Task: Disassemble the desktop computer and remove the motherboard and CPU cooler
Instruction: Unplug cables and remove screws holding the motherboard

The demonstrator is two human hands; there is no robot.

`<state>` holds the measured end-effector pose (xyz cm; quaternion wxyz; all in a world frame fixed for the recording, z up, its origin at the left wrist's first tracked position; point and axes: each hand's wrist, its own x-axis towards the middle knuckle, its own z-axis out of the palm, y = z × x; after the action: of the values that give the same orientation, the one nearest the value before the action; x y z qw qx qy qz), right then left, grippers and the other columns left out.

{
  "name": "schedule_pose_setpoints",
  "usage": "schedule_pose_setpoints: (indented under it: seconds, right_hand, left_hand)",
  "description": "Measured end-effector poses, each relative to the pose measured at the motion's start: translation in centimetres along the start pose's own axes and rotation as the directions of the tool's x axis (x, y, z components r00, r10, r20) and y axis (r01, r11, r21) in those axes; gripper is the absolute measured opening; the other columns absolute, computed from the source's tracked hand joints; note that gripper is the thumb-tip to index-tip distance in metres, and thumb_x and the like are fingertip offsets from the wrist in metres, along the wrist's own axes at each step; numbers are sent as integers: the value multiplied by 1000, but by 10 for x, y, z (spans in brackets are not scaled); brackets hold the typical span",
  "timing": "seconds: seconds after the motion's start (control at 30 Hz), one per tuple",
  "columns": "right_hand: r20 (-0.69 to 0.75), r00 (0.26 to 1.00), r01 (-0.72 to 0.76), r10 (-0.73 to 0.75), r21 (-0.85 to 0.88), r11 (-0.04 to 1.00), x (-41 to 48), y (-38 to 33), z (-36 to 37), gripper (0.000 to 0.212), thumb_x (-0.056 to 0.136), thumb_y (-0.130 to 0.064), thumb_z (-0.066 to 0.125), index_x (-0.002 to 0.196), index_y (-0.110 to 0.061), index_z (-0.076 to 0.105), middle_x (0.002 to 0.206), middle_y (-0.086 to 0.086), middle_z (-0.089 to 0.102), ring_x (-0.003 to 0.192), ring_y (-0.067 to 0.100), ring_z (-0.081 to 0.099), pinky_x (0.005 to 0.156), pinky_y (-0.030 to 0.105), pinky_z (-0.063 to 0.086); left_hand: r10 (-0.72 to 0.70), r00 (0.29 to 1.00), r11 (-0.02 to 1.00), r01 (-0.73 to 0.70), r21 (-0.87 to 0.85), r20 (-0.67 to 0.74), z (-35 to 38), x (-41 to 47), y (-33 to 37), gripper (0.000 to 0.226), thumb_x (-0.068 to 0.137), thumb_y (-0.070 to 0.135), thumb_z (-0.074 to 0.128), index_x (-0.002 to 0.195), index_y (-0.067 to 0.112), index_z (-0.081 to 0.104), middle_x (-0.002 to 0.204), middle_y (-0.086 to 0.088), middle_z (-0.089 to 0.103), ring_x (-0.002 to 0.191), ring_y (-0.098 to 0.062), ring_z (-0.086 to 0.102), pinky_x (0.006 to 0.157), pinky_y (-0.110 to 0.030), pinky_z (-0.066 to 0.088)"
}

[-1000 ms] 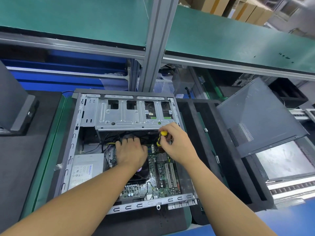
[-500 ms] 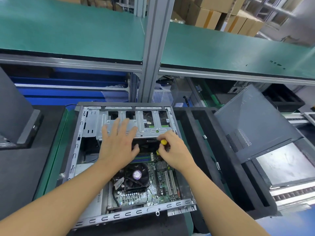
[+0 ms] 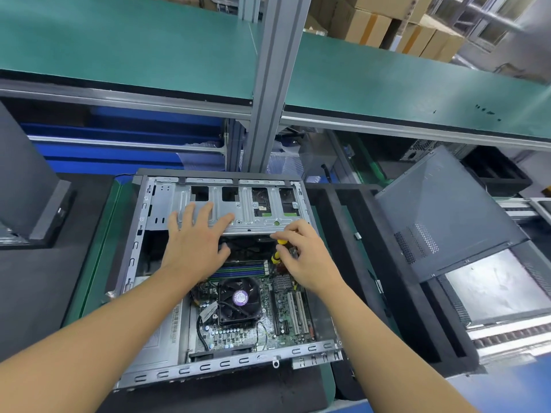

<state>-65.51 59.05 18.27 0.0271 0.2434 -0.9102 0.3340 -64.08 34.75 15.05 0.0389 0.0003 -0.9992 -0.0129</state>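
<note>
Left grip [image 3: 196, 245] flat on drive cage [image 3: 238, 217], right grip [image 3: 302, 259] curled round yellow screwdriver [image 3: 275, 257] over motherboard [image 3: 268, 332] and CPU cooler [image 3: 240, 299], both seated in the case [image 3: 226, 363] on the counter — likely risk: tip slips, gouging the board.

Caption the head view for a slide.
Left hand open over the drive cage; right hand grips a yellow-handled tool above the motherboard.

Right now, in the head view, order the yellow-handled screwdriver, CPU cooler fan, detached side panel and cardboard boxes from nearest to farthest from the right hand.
1. yellow-handled screwdriver: gripped in the right hand.
2. CPU cooler fan: just below-left of that hand.
3. side panel: leaning off to the right.
4. cardboard boxes: far back, beyond the upper shelf.
</note>
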Motion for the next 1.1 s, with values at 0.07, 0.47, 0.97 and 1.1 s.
schedule_pose_setpoints:
  seconds: [0.07,0.47,0.97,1.1]
  right_hand:
    - [-3,1000,2,-2,18,1000,-1,0,0,22,91,-1,59,103,-14,72,104,-4,54,98,10,52,83,18,43]
    - [11,997,-73,73,-9,997,0,0,2,16,91,-13,67,97,-22,56,97,-8,56,97,10,46,82,24,43]
    - [68,998,5,-1,-62,998,0,0,4,18,92,-17,64,108,-21,70,108,-11,53,85,-1,51,79,26,49]
    - [53,996,-72,73,-20,997,2,1,2,10,88,-28,73,89,-18,73,99,-8,45,89,6,49,79,23,43]
  left_hand:
    - [2,1000,1000,-2,5,-6,-1,0,1,60,91,50,46,147,44,27,159,-6,22,144,-37,16,113,-57,18]
    - [4,1000,1000,-4,18,-3,-5,-1,2,61,91,45,49,147,43,25,158,-6,22,143,-37,16,113,-56,20]
    - [14,1000,1000,-14,27,0,-7,-2,3,62,90,40,49,147,41,24,157,-9,21,141,-38,18,112,-55,22]
    - [14,1000,999,-14,29,-1,-7,-1,3,63,90,40,49,147,41,23,158,-9,20,141,-38,17,112,-56,21]
